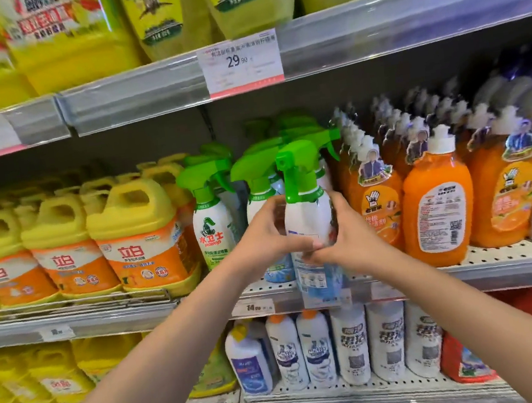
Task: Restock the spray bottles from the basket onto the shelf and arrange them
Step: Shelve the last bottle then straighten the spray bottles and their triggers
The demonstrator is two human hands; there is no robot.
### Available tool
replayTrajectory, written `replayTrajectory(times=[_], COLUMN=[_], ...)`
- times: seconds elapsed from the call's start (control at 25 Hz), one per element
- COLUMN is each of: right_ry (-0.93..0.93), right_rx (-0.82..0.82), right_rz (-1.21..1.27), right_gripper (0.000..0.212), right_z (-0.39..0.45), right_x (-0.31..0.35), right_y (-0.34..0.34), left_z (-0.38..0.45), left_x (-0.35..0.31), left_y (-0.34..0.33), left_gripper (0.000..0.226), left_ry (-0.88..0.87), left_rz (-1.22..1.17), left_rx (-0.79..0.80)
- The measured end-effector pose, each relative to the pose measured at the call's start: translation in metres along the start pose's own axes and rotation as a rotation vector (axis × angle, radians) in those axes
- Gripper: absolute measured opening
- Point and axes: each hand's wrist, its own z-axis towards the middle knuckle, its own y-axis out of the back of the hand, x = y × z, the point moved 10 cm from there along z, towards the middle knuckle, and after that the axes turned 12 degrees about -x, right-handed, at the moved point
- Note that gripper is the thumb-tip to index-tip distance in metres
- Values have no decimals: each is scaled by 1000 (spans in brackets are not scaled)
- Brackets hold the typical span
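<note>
Both hands on one spray bottle (309, 226), frame centre, upright at front edge of mid shelf (500, 264). Left hand (263, 235) fingers wrapped round bottle body from left, right hand (346, 241) gripping it from right, thumbs meeting on the label. Green trigger head points left. More green-top spray bottles (211, 218) just behind + left of it. Yellow jugs (141, 236) centre-left, orange bottles (436, 207) right of centre. Price tag (242, 60) w/ 29.90 on rail above, upper centre
</note>
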Motion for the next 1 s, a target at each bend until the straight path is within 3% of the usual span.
replayTrajectory(times=[0.24, 0.56, 1.0], right_ry=[-81, -147, -132], right_rx=[-172, -250, -349], right_rz=[-29, -26, -39], right_gripper=[90, 80, 63], right_z=[7, 7, 11], right_x=[-9, -35, -41], right_y=[14, 19, 10], left_z=[17, 22, 20], left_x=[8, -5, -6], left_y=[-7, -19, -19], left_gripper=[77, 40, 52], left_ry=[-50, -164, -229], left_rz=[29, 247, 358], left_rx=[-39, -150, -356])
